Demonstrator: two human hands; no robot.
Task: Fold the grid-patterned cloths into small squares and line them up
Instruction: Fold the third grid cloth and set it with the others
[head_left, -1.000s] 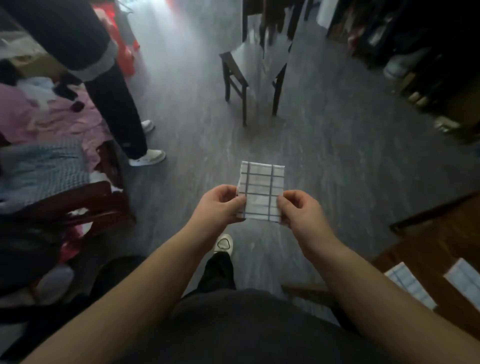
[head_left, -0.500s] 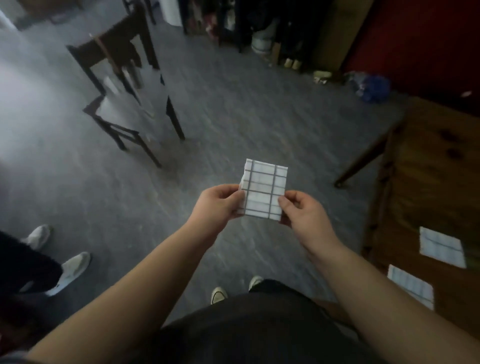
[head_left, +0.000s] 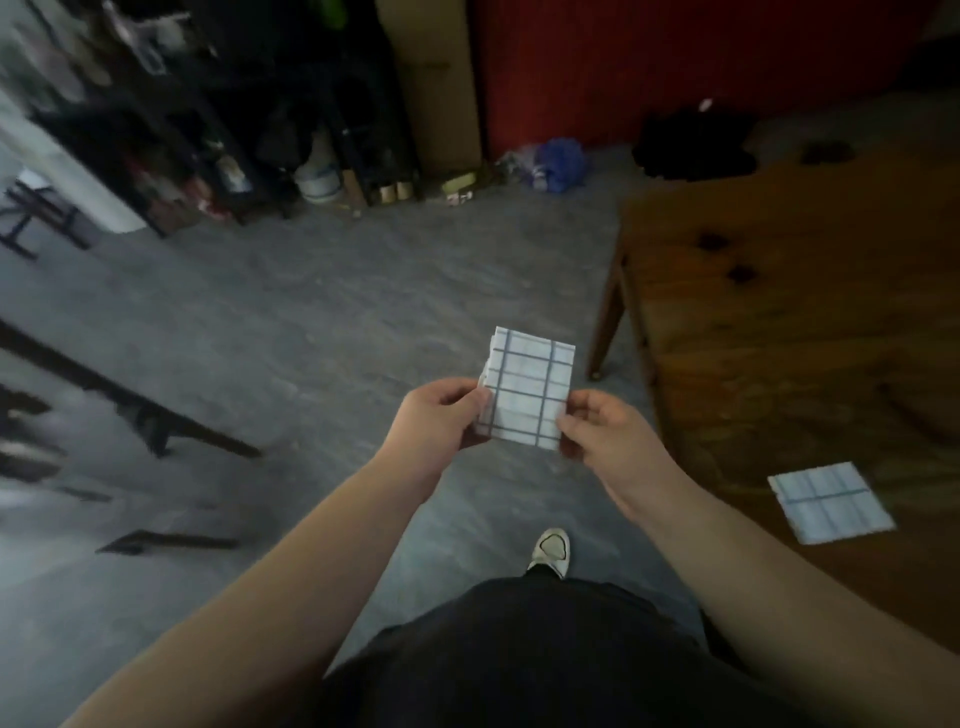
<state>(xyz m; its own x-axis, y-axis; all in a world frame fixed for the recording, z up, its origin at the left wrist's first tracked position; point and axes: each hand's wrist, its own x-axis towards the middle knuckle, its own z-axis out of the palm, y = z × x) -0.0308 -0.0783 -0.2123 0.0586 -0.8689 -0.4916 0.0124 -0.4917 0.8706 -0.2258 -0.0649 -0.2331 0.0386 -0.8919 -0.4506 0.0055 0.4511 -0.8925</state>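
We are holding a small folded white cloth with a blue-grey grid pattern (head_left: 530, 392) upright in the air in front of our chest, above the grey floor (head_left: 311, 332). Our left hand (head_left: 441, 418) is pinching its lower left edge, thumb and fingers clamped together on the fabric, and our right hand (head_left: 605, 434) is pinching its lower right corner the same way. To our right, a brown wooden table with dark knots (head_left: 779, 312) is standing, and a second folded white grid-patterned cloth (head_left: 830, 501) is lying flat on it, well apart from the one in our hands. Below, our white shoe (head_left: 550, 551) is showing on the floor.
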